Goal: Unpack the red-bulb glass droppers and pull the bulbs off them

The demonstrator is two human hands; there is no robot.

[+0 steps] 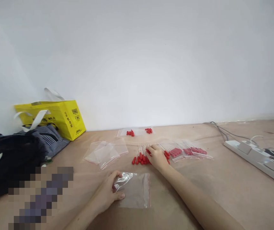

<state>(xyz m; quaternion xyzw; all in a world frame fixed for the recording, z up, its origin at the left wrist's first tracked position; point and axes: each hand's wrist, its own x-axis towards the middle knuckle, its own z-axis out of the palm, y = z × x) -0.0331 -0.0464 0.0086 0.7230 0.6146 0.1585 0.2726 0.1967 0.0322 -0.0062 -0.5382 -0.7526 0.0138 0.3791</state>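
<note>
Red-tipped sticks (140,157) lie on the table (223,191) under and beside the right hand (156,157), stems pointing away, that grip's closure not discernible; left hand (109,191), thumb and fingers parted, touches the clear bag's (134,193) left end, zip edge (147,191) facing right.

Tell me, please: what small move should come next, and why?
Probably the right hand should pinch a few red-tipped sticks, because its fingers are at their pile, while the left hand touches a clear bag that lies flat and looks empty.
</note>
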